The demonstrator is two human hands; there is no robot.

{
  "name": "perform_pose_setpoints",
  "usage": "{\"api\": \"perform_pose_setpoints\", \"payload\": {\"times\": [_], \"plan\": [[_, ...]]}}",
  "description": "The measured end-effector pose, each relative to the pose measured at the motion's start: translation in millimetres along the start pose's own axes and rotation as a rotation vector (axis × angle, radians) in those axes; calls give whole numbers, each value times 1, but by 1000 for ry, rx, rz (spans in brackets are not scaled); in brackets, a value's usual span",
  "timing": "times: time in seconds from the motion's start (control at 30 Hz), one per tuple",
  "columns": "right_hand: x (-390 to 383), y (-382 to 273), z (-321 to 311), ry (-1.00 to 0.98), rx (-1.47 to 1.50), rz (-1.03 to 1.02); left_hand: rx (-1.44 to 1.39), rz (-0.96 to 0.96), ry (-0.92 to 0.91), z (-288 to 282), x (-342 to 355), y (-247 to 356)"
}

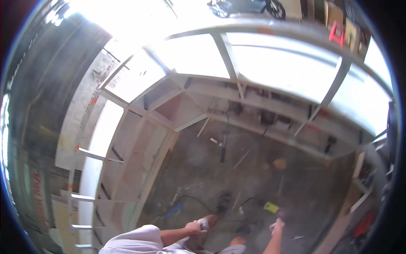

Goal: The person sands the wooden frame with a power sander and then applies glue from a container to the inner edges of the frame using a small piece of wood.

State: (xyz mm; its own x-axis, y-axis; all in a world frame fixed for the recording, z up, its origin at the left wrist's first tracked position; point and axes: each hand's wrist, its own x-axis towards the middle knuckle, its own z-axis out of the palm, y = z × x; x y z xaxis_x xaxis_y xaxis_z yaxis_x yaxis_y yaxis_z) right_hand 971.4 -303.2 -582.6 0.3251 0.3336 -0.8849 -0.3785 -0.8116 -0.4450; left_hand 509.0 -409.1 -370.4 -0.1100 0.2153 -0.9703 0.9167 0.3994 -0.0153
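My left hand [194,227] is low in the middle, in front of my body, its fingers curled in. Against them is a small whitish thing [204,223], too blurred to name. To the right, my right hand [277,227] reaches out with its fingers drawn together. Just beyond its fingertips shows a dark, roundish blurred shape [284,213], and beside that a yellow-green piece [270,207]. Whether the hand holds either one cannot be made out. My shoes [223,202] stand on the grey floor between the hands.
A pale frame [230,63] of bars and panels curves around me ahead and to the left. Dark cables [196,199], a blue thing [173,210] and thin strips [242,158] lie on the floor. Beyond the frame are a motorbike [245,7] and a red stool [337,33].
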Motion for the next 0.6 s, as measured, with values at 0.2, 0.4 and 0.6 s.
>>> {"api": "perform_pose_setpoints", "payload": {"times": [0.2,0.4,0.6], "plan": [[-106,-77,-86,137,-515,-105,-141,377,-29,-11,-91,-49],[-180,-79,-95,-108,-515,-211,-654,509,46,-117,-199,-14],[-177,-84,3,-236,-1219,-341,-1138,1686,371,-163,-527,18]]}}
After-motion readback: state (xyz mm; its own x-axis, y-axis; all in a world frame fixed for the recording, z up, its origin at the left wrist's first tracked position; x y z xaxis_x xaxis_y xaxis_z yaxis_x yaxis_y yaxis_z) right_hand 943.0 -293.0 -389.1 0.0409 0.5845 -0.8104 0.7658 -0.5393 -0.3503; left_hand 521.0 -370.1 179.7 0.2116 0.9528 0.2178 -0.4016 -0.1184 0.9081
